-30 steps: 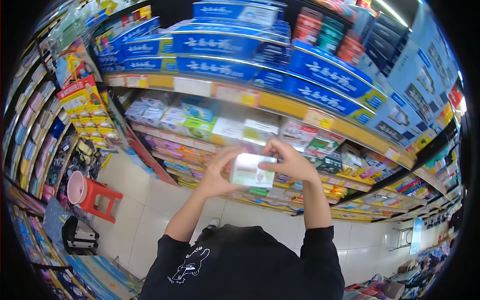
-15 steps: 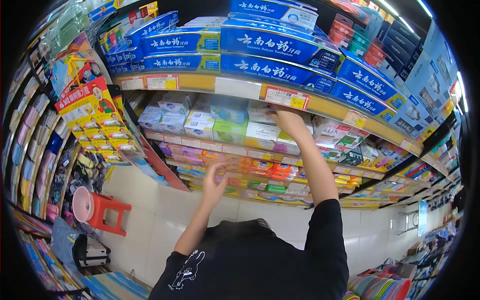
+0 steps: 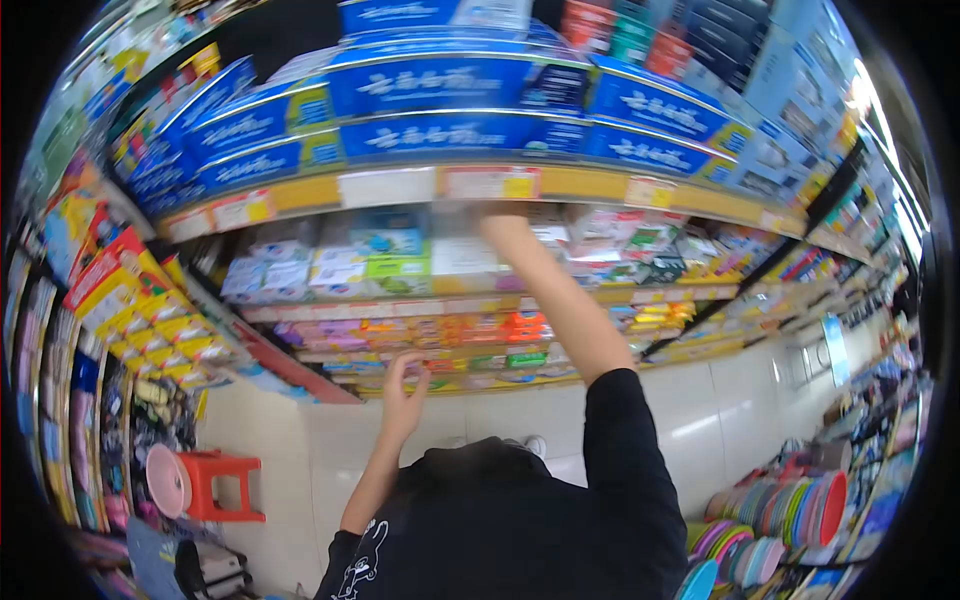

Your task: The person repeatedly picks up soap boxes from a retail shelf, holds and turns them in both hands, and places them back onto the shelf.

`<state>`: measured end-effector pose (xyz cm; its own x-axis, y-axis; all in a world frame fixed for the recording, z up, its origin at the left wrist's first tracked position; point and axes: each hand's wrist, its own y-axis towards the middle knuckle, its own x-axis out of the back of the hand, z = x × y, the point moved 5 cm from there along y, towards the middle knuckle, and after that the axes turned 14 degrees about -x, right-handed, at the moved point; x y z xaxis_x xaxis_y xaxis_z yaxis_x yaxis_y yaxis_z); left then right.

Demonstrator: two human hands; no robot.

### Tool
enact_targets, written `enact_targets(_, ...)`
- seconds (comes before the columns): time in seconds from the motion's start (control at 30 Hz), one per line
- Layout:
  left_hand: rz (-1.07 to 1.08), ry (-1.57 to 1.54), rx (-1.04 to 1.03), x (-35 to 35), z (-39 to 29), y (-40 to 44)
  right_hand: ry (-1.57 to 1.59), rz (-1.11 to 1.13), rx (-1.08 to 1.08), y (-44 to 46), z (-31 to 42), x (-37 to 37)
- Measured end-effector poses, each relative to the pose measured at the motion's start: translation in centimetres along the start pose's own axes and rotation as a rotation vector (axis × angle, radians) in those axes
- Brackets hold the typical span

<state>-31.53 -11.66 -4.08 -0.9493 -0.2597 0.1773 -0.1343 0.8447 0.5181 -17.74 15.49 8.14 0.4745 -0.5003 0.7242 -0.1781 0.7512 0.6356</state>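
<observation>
Beside the right fingers (image 3: 494,225), white boxes (image 3: 461,260).

The right hand (image 3: 505,230), at upper centre, has its fingers hidden behind the yellow shelf edge (image 3: 590,183); whether it grips anything cannot be seen. Blur smears the blue boxes (image 3: 430,85) above and leaves price tags (image 3: 492,183) unreadable. The black shirt (image 3: 520,530) runs off the bottom.

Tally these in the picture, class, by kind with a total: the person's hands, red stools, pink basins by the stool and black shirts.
Hands: 2 (left hand; right hand, partly hidden behind the shelf edge)
Red stool: 1
Pink basin: 1
Black shirt: 1
Total: 5
The boxes near the right hand are too blurred to count.
</observation>
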Motion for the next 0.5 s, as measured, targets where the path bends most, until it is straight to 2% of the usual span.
enact_targets(0.03, 0.021, 0.013, -0.006, -0.6, 0.0, 0.2, 0.089, -0.025, 0.096, -1.7, 1.3, 3.3)
enact_targets(0.1, 0.071, -0.009, -0.021, -2.7, 0.1, 0.8, 0.118, 0.634, -0.327, -3.4, 2.1, 6.9)
enact_targets(0.2, 0.185, -0.063, -0.033, -6.7, -0.2, 1.0, 0.403, 0.292, -0.019, -7.3, 1.2, 13.1)
enact_targets(0.3, 0.368, -0.051, -0.092, -11.7, -1.5, 1.7, 0.577, 0.224, 0.013, -10.8, -3.7, 16.4)
enact_targets(0.4, 0.535, -0.086, -0.190, -17.7, -4.5, 3.3, 0.528, 0.092, -0.233, -15.1, -10.6, 20.7)
enact_targets(0.5, 0.642, -0.140, -0.279, -24.4, -6.6, 4.5, 0.897, 0.017, -0.718, -21.4, -18.4, 22.2)
